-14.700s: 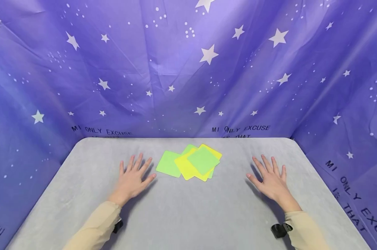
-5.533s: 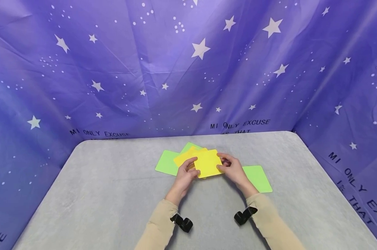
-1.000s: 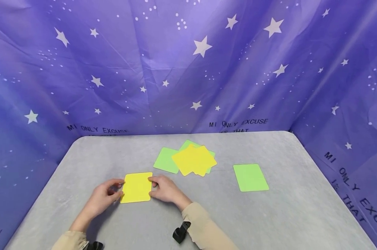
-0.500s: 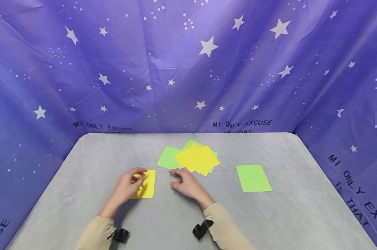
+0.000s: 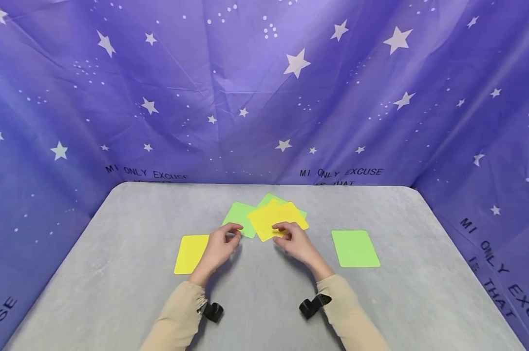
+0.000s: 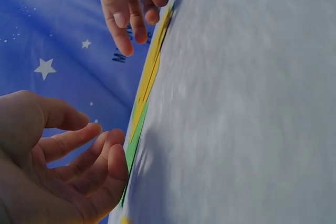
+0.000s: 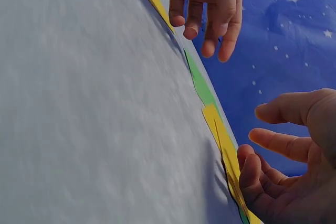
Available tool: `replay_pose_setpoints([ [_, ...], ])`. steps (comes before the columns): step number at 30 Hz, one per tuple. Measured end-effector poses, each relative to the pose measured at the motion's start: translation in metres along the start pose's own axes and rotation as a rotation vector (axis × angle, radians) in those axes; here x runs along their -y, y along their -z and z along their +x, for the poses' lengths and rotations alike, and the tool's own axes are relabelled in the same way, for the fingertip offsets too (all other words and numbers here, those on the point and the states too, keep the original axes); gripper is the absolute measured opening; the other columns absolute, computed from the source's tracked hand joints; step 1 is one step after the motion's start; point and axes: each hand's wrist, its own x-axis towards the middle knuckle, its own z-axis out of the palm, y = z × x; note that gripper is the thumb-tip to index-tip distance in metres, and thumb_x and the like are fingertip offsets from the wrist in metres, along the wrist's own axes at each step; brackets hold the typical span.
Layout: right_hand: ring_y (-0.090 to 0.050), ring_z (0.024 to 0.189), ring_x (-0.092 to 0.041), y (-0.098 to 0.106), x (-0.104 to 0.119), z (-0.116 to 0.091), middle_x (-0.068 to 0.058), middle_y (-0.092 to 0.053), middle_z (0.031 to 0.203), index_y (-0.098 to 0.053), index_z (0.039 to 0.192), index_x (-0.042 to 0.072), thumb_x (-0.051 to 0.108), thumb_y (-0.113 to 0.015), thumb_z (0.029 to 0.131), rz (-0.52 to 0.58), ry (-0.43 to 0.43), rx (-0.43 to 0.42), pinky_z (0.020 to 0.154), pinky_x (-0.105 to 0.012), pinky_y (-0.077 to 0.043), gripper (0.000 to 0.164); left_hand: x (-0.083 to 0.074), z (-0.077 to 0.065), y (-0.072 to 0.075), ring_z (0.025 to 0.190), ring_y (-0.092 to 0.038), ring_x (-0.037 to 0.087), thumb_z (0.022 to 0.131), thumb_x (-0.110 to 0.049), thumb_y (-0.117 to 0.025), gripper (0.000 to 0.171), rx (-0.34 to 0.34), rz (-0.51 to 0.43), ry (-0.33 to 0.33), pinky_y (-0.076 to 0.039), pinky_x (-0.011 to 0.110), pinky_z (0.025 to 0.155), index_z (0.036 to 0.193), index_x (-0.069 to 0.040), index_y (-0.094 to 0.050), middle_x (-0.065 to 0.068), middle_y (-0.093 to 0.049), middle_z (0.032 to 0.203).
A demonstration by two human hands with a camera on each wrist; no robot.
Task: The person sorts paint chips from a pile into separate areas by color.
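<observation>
Yellow card (image 5: 190, 253): flat on the grey table (image 5: 255, 302), about 8 o'clock from the central pile (image 5: 264, 222); its right side is hidden behind the left hand.
Left hand (image 5: 218, 248): also near 8 o'clock, fingers loosely curved, thumb apart from the forefinger, nothing pinched. Its tips overlap the left green card in the head view; whether they touch it, I cannot tell.
Left green card (image 5: 238, 214): at the pile's 9 o'clock, flat.
Back green card (image 5: 268, 198): mostly covered, a strip showing toward 12 o'clock.
Overlapping yellow cards (image 5: 279, 213): uppermost, at the middle of the pile.
Right hand (image 5: 297, 243): between 4 and 5 o'clock, thumb and fingers parted and gently bent, over the pile's near edge; contact unclear.
Lone green card (image 5: 355, 248): flat, near 4 o'clock, well apart from the pile.
</observation>
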Motion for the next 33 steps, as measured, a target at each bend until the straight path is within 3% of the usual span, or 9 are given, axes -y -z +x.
replay_pose_setpoints([
  [7, -0.059, 0.085, -0.022, 0.015, -0.012, 0.001, -0.017, -0.058, 0.106, -0.066, 0.113, -0.003, 0.002, -0.066, 0.085, 0.01, -0.054, -0.068, 0.074, -0.033, -0.048, 0.028, -0.004, 0.01, -0.021, 0.066, -0.062, 0.019, 0.089, 0.001, -0.059, 0.021, 0.005, -0.07, 0.055, -0.05, 0.026, 0.057, 0.109, 0.004, -0.066, 0.011, -0.064, 0.09],
  [16, -0.056, 0.091, -0.028, 0.026, -0.024, 0.001, -0.015, -0.059, 0.099, -0.064, 0.113, -0.004, 0.001, -0.065, 0.085, -0.015, -0.085, -0.132, 0.083, -0.042, -0.045, 0.029, -0.012, 0.018, -0.041, 0.066, -0.066, 0.026, 0.088, 0.005, -0.055, 0.024, 0.02, -0.166, 0.103, -0.054, 0.029, 0.058, 0.11, 0.009, -0.062, 0.017, -0.063, 0.09],
  [24, -0.058, 0.106, -0.035, 0.03, -0.029, 0.003, -0.021, -0.062, 0.115, -0.061, 0.122, -0.006, -0.001, -0.062, 0.086, 0.033, -0.084, -0.184, 0.093, -0.048, -0.044, 0.036, -0.023, 0.026, -0.055, 0.067, -0.066, 0.022, 0.088, 0.0, -0.055, 0.027, -0.002, -0.118, 0.146, -0.05, 0.027, 0.059, 0.114, 0.006, -0.062, 0.013, -0.065, 0.091],
  [29, -0.057, 0.105, -0.035, 0.028, -0.03, 0.008, -0.023, -0.062, 0.113, -0.059, 0.123, -0.008, -0.004, -0.061, 0.086, 0.061, -0.069, -0.232, 0.092, -0.047, -0.045, 0.038, -0.029, 0.028, -0.064, 0.075, -0.066, 0.02, 0.085, 0.001, -0.056, 0.031, -0.009, -0.14, 0.169, -0.053, 0.032, 0.069, 0.115, 0.006, -0.061, 0.017, -0.065, 0.099],
  [33, -0.056, 0.103, -0.036, 0.028, -0.035, 0.016, -0.024, -0.061, 0.113, -0.057, 0.126, -0.008, -0.003, -0.061, 0.083, 0.009, -0.06, -0.262, 0.087, -0.046, -0.046, 0.043, -0.032, 0.03, -0.071, 0.085, -0.066, 0.028, 0.083, 0.004, -0.055, 0.036, -0.014, -0.234, 0.178, -0.055, 0.033, 0.073, 0.118, 0.008, -0.058, 0.024, -0.061, 0.109],
])
